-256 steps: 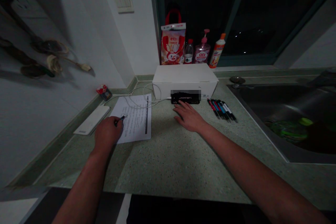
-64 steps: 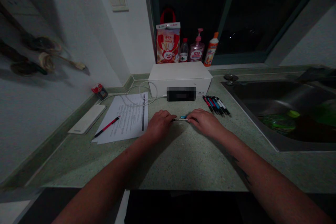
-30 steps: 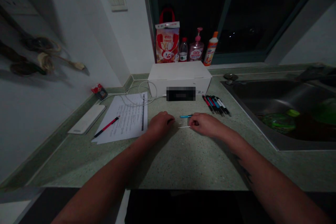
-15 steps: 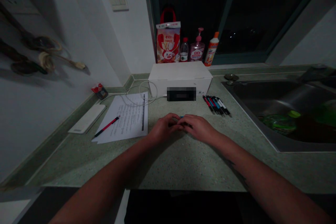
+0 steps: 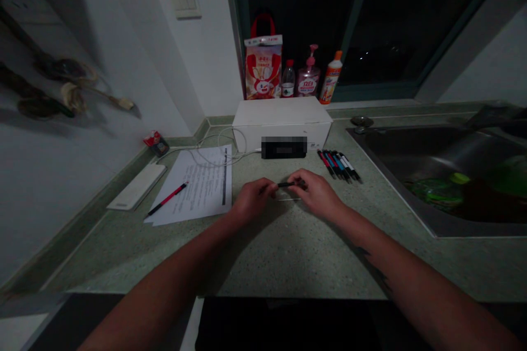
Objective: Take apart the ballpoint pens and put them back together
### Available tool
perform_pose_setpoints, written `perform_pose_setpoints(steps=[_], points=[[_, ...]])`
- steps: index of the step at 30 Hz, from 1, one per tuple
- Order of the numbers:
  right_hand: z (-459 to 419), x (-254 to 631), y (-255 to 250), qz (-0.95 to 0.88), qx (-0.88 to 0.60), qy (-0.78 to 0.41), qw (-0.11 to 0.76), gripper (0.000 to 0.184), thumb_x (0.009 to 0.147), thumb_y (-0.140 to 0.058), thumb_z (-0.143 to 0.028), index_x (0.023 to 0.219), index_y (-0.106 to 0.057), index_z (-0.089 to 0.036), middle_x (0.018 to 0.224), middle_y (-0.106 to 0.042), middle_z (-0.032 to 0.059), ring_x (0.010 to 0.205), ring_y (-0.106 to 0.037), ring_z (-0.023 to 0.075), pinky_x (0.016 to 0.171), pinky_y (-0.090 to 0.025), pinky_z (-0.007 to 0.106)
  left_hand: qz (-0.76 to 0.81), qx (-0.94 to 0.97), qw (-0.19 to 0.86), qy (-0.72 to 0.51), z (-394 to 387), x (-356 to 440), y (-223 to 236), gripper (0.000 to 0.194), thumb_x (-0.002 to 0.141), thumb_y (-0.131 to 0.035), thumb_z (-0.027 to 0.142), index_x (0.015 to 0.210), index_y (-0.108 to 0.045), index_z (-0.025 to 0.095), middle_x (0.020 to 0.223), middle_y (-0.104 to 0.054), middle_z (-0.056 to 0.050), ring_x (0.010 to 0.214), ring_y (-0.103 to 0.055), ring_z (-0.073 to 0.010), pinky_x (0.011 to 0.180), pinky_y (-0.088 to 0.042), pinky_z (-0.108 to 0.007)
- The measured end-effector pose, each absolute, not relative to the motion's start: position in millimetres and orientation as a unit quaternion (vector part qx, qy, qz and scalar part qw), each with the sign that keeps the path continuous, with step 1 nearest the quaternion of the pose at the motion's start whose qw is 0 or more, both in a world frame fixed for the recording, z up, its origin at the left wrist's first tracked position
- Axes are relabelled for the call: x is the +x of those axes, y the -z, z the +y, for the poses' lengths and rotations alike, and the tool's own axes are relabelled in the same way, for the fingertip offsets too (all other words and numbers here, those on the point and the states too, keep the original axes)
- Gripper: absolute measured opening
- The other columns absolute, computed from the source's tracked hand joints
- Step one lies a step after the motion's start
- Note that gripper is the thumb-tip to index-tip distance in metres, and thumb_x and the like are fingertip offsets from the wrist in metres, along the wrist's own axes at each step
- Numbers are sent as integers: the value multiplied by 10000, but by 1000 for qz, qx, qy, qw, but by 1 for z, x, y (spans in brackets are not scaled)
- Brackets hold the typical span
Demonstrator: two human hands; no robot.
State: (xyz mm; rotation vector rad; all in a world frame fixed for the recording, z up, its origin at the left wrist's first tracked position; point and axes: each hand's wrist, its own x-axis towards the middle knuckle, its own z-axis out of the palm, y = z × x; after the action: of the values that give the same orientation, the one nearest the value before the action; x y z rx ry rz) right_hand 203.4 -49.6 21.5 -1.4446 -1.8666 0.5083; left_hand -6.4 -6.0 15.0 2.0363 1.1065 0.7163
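A dark pen [image 5: 285,184] is held level just above the counter, between my two hands. My left hand [image 5: 254,199] pinches its left end with thumb and fingers, while my right hand [image 5: 316,192] has its fingertips closed round the right end. Only the black middle of the pen shows; my fingers cover both ends. Under the hands runs a thin pale line [image 5: 290,199], too faint to name. To the right, several pens [image 5: 340,166] in red, blue, white and black lie side by side. A red and black pen [image 5: 168,198] rests on printed sheets [image 5: 206,184] at the left.
Behind my hands stands a white box [image 5: 282,111], with a black device [image 5: 284,149] and white cable against its front. A metal sink [image 5: 395,192] borders the counter on the right. Bottles [image 5: 308,79] and a red bag [image 5: 263,68] line the window. A white flat box [image 5: 138,186] lies left.
My hands have drawn slightly apart, the right one shifting right and a little up. The pen's black middle now shows between them, where before only a bit of blue peeked out.
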Motion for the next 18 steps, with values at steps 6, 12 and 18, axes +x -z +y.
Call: perform_pose_setpoints(steps=[6, 12, 18], points=[[-50, 201, -23, -723, -560, -252, 316, 208, 999, -511, -308, 986, -697, -216, 769, -710, 18, 706, -656, 170, 717, -484, 307, 400, 799, 349, -281, -5, -5, -12, 181, 932, -559, 258, 897, -710, 164, 809, -699, -56, 750, -621, -171, 735, -495, -309], [-51, 200, -23, -719, -547, -244, 353, 213, 915, -648, -278, 1115, -685, -213, 926, -730, 40, 805, -666, 178, 746, -496, 304, 410, 803, 335, -275, -7, -5, -17, 164, 919, -577, 252, 903, -716, 165, 826, -708, -57, 750, -620, -180, 739, -503, -333], [-50, 200, -24, -743, -534, -214, 342, 126, 938, -595, -199, 973, -714, -218, 952, -715, 46, 887, -657, 186, 804, -486, 318, 417, 804, 336, -259, -8, -5, -15, 231, 936, -555, 332, 876, -709, 171, 776, -689, -40, 722, -598, -170, 699, -472, -301]])
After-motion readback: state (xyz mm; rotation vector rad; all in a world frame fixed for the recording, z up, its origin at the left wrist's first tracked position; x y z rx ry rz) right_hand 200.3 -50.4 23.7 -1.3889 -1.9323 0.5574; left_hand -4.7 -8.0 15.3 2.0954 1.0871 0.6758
